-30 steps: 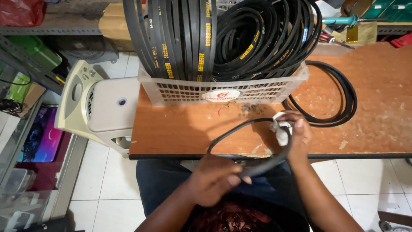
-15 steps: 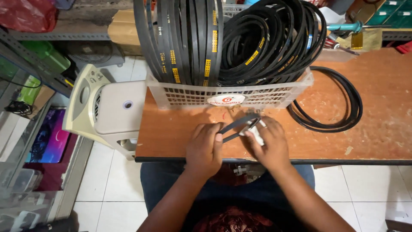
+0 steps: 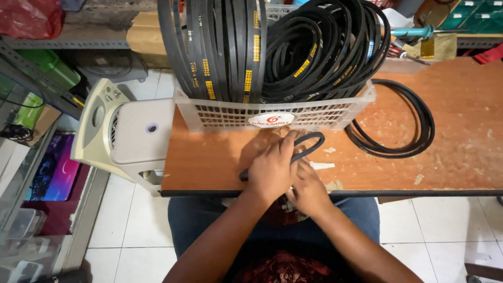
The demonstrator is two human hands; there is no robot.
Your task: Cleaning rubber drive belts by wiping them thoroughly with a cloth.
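My left hand presses down on a thin black rubber belt that is squeezed flat into a narrow loop on the brown table. One end of the loop pokes out past my fingers toward the basket, the other end shows at my wrist. My right hand lies just behind and partly under the left, at the table's front edge, touching the same belt. A small white paper scrap lies beside my fingers.
A white plastic basket packed with upright black belts stands at the back of the table. Another black belt lies coiled flat to its right. A beige appliance sits off the table's left end.
The open belt loop held in front of me a second ago has been folded flat onto the table. My hands have come together, the left now lying over the right.
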